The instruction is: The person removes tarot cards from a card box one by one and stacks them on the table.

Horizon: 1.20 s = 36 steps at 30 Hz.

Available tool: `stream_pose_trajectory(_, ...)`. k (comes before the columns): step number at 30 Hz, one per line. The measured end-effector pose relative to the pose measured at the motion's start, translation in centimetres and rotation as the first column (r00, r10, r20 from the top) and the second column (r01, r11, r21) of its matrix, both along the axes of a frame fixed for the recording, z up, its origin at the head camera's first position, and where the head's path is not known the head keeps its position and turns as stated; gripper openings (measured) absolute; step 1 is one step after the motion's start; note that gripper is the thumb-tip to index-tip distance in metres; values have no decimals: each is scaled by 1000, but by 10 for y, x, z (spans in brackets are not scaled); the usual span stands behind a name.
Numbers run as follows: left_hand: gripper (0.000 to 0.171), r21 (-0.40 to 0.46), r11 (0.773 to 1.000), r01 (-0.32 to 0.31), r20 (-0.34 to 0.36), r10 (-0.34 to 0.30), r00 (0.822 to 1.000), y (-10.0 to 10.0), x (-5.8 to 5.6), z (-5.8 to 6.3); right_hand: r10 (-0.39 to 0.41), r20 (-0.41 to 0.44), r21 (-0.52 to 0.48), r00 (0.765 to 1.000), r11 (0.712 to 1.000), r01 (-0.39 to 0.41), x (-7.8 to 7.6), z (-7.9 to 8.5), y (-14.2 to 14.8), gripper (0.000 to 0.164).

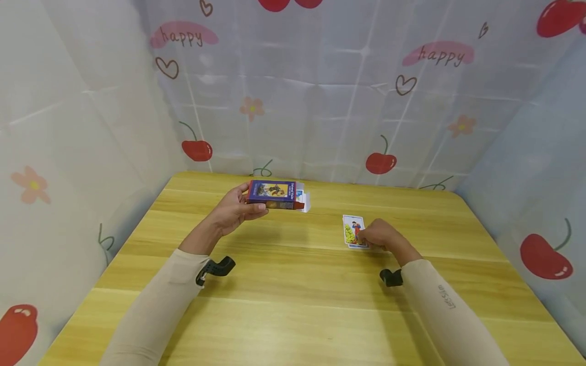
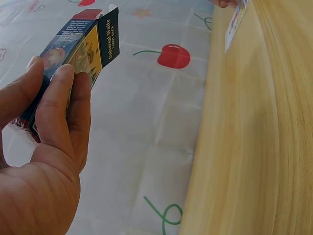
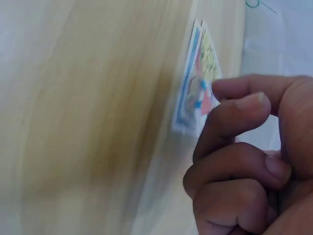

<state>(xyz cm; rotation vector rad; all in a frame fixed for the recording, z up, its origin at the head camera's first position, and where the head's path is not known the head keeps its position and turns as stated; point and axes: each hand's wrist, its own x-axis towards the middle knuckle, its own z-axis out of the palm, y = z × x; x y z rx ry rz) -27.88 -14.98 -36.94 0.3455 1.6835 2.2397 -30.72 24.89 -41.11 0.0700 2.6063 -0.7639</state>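
My left hand (image 1: 232, 209) holds a blue tarot deck box (image 1: 272, 194) above the table's far left-middle part, thumb on one side and fingers on the other. The box's end flap (image 2: 108, 36) stands open, with card edges and clear wrap showing at that end in the head view. On the right, my right hand (image 1: 379, 234) pinches the lower right edge of a tarot card (image 1: 352, 229) with a figure and yellow discs. A second card (image 3: 188, 78) with a bluish pattern shows beneath it. Its other fingers (image 3: 230, 166) are curled.
A light wooden table (image 1: 293, 305) spans the view below the hands. White curtains (image 1: 320, 117) with cherries, hearts and flowers enclose its back and sides. Black wrist mounts (image 1: 215, 269) sit on both sleeved forearms.
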Motion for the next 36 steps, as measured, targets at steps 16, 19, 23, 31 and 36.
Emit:
stream_pose_trajectory(16, 77, -30, 1000, 3, 19, -2, 1000, 4, -2, 1, 99, -275, -182, 956, 971, -153, 0, 64, -86, 33)
stream_pose_trajectory(19, 76, -15, 1000, 3, 33, -3, 999, 5, -3, -1, 58, -295, -273, 954, 951, -142, 0, 76, -99, 33)
stream_pose_trajectory(23, 76, -12, 1000, 10, 18, -9, 1000, 5, -5, -2, 22, -314, -376, 949, 915, -146, -1, 89, -111, 28)
stream_pose_trajectory(31, 73, -25, 1000, 8, 11, -7, 1000, 4, -5, -2, 106, -340, -256, 934, 946, -200, -2, 94, -127, 25)
stream_pose_trajectory(36, 73, -19, 1000, 5, 19, -5, 1000, 3, -4, -1, 109, -317, -203, 942, 963, -179, -3, 93, -133, 30)
